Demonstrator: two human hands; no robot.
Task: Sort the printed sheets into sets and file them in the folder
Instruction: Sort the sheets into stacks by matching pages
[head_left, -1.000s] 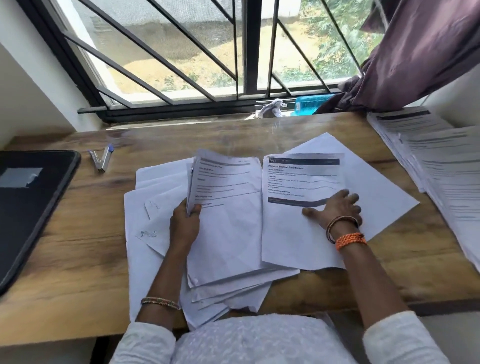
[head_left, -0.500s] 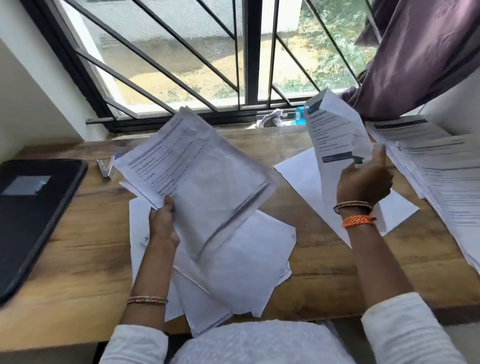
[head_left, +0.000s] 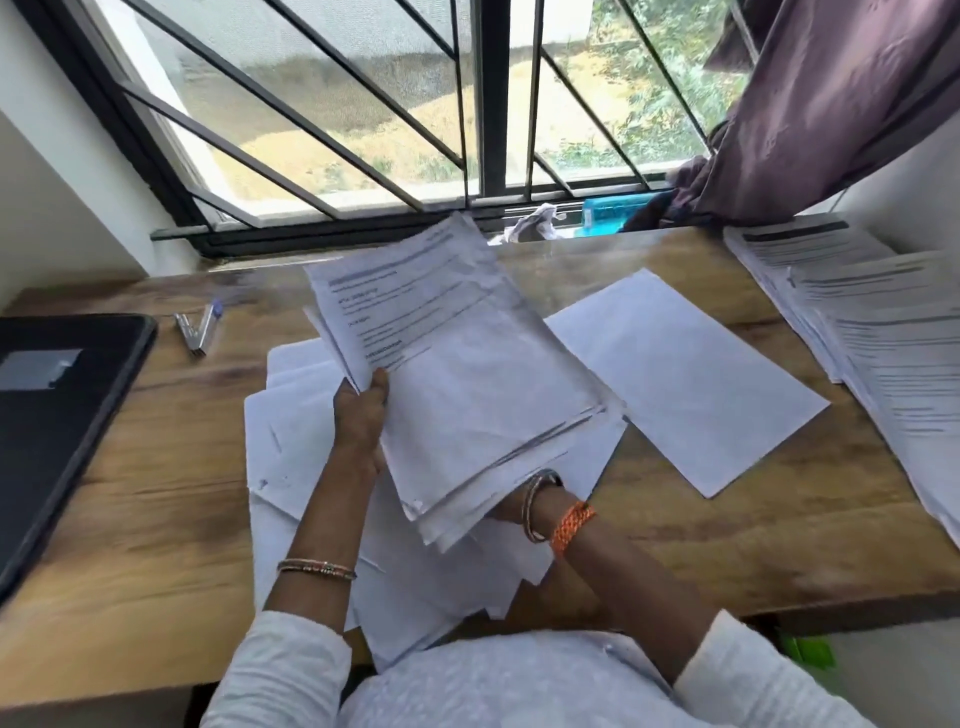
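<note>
My left hand grips the left edge of a thick stack of printed sheets, held tilted above the wooden desk. The top sheet shows a dark header and lines of text. My right hand reaches under the stack's near corner; only its wrist with bangles and an orange band shows, and the fingers are hidden. Loose white sheets lie spread under the stack. A black folder lies shut at the desk's left edge.
A single blank-side sheet lies right of the stack. Overlapping piles of printed pages fill the desk's right end. A small stapler lies near the folder. A barred window and a purple curtain stand behind the desk.
My right hand came down from the upper right, where it held one printed sheet up, and went under the stack. My left hand swung the stack toward the middle.
</note>
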